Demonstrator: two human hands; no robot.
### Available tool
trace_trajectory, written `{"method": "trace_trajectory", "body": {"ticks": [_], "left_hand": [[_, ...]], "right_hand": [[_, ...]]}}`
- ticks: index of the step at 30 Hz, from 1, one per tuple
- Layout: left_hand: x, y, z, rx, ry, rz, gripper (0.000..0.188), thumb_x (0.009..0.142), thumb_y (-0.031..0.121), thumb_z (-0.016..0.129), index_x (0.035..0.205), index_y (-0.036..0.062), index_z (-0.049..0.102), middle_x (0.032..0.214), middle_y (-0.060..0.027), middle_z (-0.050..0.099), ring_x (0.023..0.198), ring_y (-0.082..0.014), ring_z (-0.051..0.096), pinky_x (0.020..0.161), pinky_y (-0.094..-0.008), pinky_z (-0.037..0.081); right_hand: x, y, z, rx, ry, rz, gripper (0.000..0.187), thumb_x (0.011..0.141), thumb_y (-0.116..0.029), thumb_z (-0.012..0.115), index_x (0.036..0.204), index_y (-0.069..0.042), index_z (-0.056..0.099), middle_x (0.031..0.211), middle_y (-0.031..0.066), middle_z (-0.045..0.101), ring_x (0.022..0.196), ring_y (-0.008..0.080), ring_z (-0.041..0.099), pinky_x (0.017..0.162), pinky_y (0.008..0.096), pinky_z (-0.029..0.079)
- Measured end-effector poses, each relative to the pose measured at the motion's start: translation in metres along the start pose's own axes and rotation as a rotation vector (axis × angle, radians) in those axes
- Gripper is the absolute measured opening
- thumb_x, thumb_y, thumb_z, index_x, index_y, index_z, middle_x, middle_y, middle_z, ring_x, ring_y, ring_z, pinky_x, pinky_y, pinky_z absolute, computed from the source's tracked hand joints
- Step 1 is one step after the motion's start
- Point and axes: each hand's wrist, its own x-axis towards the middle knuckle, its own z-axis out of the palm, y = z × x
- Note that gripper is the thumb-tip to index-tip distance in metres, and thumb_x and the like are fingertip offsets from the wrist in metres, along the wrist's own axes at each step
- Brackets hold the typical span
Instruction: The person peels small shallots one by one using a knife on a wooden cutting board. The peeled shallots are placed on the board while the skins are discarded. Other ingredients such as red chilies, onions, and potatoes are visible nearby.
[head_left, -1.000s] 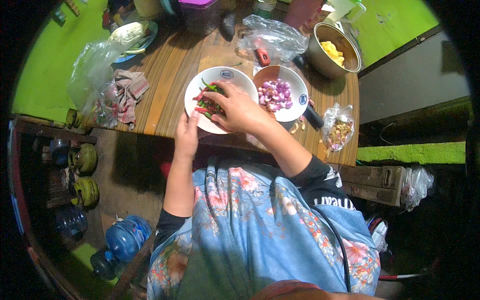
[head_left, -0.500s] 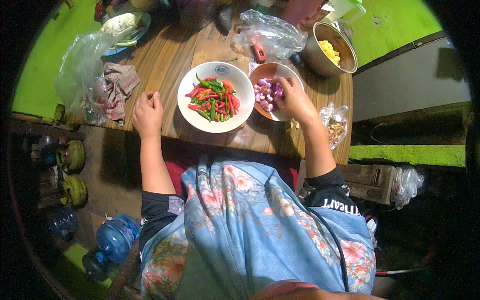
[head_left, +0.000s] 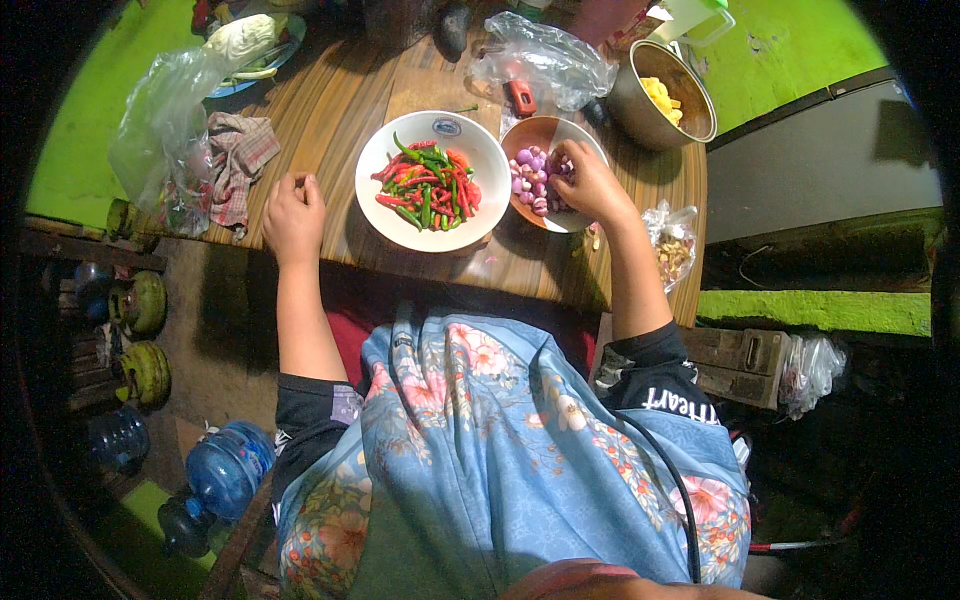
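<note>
On the table stands a large white bowl [head_left: 375, 215] heaped with red and green chillies [head_left: 428, 185]. To its right is a smaller bowl [head_left: 585, 135], brown and whitish inside, with purple shallots [head_left: 534, 175] in it. My right hand [head_left: 592, 182] reaches over this bowl's right rim, fingers bent down and closed at a shallot; its fingertips are partly hidden. My left hand [head_left: 294, 215] rests at the table's front edge, left of the white bowl. Its fingers are curled in, and nothing shows in them.
A deep metal pot [head_left: 640, 110] with yellow pieces stands at the back right. Near it lie a clear plastic bag [head_left: 545, 60] and a red-handled tool [head_left: 520, 98]. Farther left are a checked cloth [head_left: 240, 160], another plastic bag [head_left: 165, 130] and a cabbage [head_left: 240, 35] on a blue plate.
My right hand has shifted slightly up and its fingers are bent deeper at the shallots. The whole view has moved a little; my left hand stays by the table edge.
</note>
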Motion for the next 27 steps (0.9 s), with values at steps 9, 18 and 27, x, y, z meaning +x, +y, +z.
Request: {"method": "trace_trajectory", "body": {"ticks": [9,18,27], "left_hand": [[-0.001,-0.001,0.001,0.004,0.017,0.007,0.018,0.081,0.026,0.054,0.083,0.0088,0.059,0.081,-0.0094,0.060,0.076,-0.0307,0.057,0.066,-0.0423,0.044],[-0.001,-0.002,0.003,-0.014,0.028,0.011,0.018,0.081,0.026,0.054,0.082,0.0092,0.059,0.079,-0.0085,0.059,0.075,-0.0308,0.057,0.066,-0.0421,0.044],[0.000,0.000,0.002,0.017,-0.023,-0.025,0.017,0.081,0.026,0.054,0.082,0.0094,0.059,0.081,-0.0079,0.060,0.076,-0.0296,0.057,0.065,-0.0412,0.044]], "right_hand": [[0.001,0.003,-0.002,0.239,-0.056,0.036,0.035,0.074,-0.011,0.059,0.107,-0.006,0.048,0.096,0.0136,0.054,0.084,0.0275,0.056,0.075,0.0352,0.045],[-0.010,0.006,-0.030,1.595,0.045,0.470,0.028,0.078,-0.015,0.055,0.104,-0.010,0.045,0.079,0.0025,0.055,0.058,0.0089,0.050,0.039,0.0184,0.032],[-0.011,0.005,-0.018,0.442,0.113,0.192,0.023,0.083,-0.024,0.056,0.094,-0.004,0.059,0.078,0.0101,0.062,0.069,0.0149,0.059,0.059,0.0262,0.045]]}}
